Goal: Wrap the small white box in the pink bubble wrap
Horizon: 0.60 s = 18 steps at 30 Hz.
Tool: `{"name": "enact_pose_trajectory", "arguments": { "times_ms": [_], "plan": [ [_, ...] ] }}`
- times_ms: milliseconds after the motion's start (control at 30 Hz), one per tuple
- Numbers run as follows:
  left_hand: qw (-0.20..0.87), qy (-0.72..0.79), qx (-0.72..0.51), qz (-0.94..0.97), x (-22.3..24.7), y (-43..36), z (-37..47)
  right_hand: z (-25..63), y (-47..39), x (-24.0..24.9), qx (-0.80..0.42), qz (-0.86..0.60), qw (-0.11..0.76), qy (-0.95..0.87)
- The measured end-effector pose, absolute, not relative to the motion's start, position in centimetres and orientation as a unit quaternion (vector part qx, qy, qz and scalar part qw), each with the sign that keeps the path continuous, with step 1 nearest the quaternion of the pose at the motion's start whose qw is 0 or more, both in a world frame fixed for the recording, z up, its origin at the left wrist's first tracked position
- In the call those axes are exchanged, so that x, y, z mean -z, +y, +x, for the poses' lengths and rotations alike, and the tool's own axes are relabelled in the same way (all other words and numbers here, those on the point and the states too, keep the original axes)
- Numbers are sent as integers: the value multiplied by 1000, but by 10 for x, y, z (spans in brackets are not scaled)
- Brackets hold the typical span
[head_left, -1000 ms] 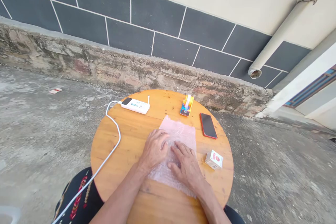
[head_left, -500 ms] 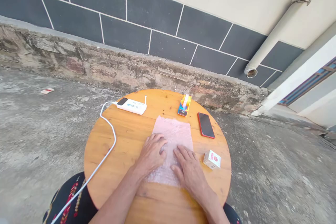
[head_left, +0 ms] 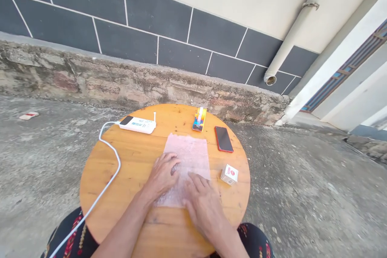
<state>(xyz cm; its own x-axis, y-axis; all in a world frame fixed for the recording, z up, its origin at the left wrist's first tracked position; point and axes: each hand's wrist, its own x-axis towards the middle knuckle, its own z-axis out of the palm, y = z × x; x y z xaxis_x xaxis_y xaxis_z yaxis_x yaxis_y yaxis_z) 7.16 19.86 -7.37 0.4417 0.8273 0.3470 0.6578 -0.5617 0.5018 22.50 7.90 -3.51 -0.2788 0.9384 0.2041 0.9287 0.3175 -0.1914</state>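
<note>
A pinkish sheet of bubble wrap (head_left: 189, 151) lies flat on the round wooden table (head_left: 127, 165). On its left edge rests my left hand (head_left: 163, 172), fingers loosely bent and apart, thumb toward the middle. My right hand (head_left: 203, 201) lies over the lower right part of the sheet with fingers stretched out, slightly blurred. Neither hand grips anything. To the right of my right hand stands a small white box (head_left: 229, 174) with a pink label.
Behind the sheet stands a yellow and blue tape dispenser (head_left: 200, 119). A red-edged phone (head_left: 223, 139) lies at the right. At the back left is a white power strip (head_left: 138, 125), its cable (head_left: 116, 172) running over the table's left side. A stone-based wall (head_left: 142, 84) rises behind.
The whole view has shifted, so the table appears further left. My right hand has slid toward the near edge of the bubble wrap; my left hand stays at its left edge.
</note>
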Motion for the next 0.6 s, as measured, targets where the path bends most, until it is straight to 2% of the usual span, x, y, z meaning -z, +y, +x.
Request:
{"name": "enact_pose_trajectory", "arguments": {
  "times_ms": [200, 333, 433, 600],
  "plan": [
    [138, 448, -295, 833, 74, 198, 73, 237, 58, 59, -46, -555, 154, -816],
    [154, 446, -302, 828, 78, 199, 73, 286, 9, 68, -46, -559, 254, -788],
    [156, 443, -303, 830, 79, 199, 72, 316, -12, 73, -13, -633, 348, -691],
    [184, 431, -339, 816, 75, 199, 71, 343, 21, 77, -1, -704, 430, -565]
  ]
}}
